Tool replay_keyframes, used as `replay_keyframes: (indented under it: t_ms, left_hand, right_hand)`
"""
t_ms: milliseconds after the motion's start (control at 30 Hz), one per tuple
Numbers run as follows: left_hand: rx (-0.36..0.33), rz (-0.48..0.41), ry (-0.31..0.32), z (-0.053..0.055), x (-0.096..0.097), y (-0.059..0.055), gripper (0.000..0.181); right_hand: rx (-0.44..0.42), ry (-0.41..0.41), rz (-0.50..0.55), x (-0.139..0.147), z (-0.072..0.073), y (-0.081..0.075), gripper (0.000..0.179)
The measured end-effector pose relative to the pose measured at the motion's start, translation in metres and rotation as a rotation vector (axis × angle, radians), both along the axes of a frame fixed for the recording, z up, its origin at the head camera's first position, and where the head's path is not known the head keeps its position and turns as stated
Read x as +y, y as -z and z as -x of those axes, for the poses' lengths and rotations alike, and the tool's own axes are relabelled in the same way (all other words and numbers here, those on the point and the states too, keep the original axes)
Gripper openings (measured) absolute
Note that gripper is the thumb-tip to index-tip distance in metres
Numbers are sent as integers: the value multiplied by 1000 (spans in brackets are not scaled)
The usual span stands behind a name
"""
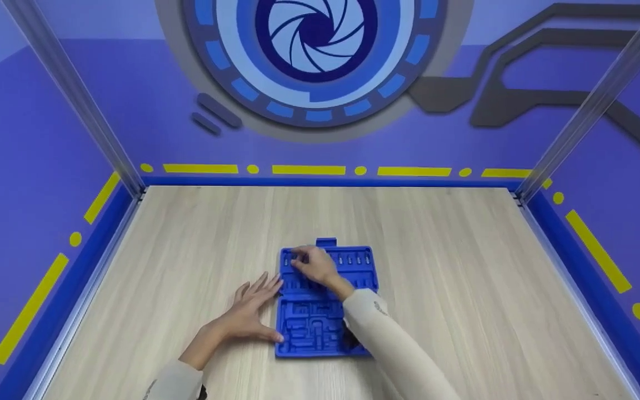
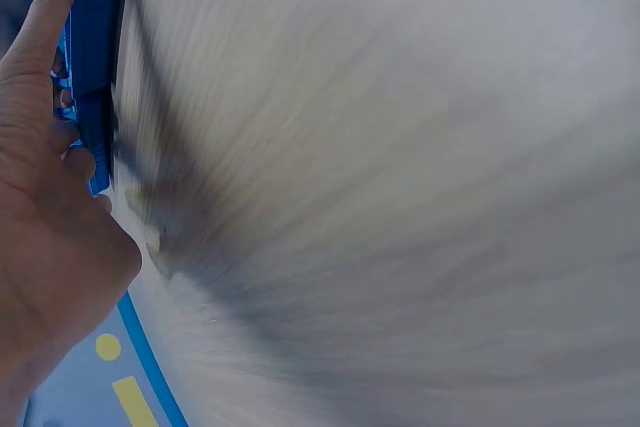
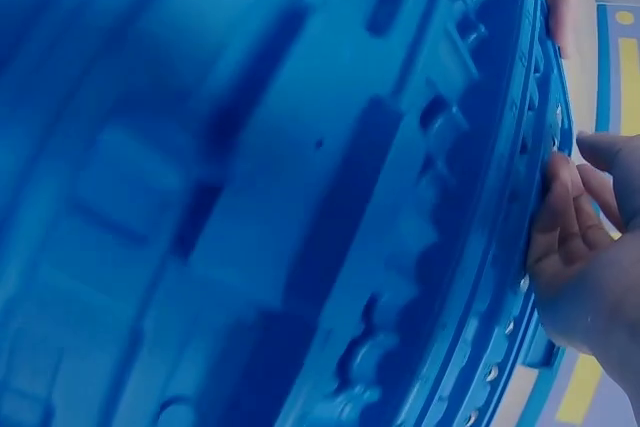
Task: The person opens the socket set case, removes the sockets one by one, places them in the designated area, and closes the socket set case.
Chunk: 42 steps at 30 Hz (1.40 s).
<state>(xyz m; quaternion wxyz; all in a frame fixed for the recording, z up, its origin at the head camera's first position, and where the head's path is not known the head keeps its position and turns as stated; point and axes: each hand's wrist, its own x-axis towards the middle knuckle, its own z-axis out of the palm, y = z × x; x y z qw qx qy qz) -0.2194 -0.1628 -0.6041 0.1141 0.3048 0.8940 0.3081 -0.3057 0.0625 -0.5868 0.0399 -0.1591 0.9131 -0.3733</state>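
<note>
A blue plastic tool case (image 1: 310,328) lies unfolded flat on the table, with moulded recesses in its near half. Small metal bits (image 1: 349,259) stand in a row in its far half. My right hand (image 1: 317,265) reaches over that far half, fingers bent at the left part of the row; whether a bit is between the fingertips is hidden. In the right wrist view the bent fingers (image 3: 565,217) meet the case beside the row. Fingers spread, my left hand (image 1: 245,314) rests along the case's left edge, its thumb on the near half.
The light wooden table (image 1: 442,250) extends around the case. Purple-blue panels (image 1: 320,150) with yellow marks stand at the back and sides, joined by metal corner posts (image 1: 586,105). A blue latch tab (image 1: 326,242) sticks out from the case's far edge.
</note>
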Motion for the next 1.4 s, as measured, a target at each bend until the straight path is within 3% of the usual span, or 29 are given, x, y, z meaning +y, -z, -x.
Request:
replay_keyframes:
  t_ms: [167,333,1133,1400]
  left_hand:
    - [1,-6,-5,0,0,0,128]
    - [-12,-11,-5,0,0,-1,128]
    - [-40,12,-1,0,3,0,128]
    - [-37,35,-8,1,1,-4,127]
  right_hand:
    - [15,87,-160,-12,-1,2,32]
    - [-2,156,-234,-20,-1,3,30]
    - [-103,163,-288,-25,1,1,26]
    - [-60,99,-182,-25,-3,-1,17]
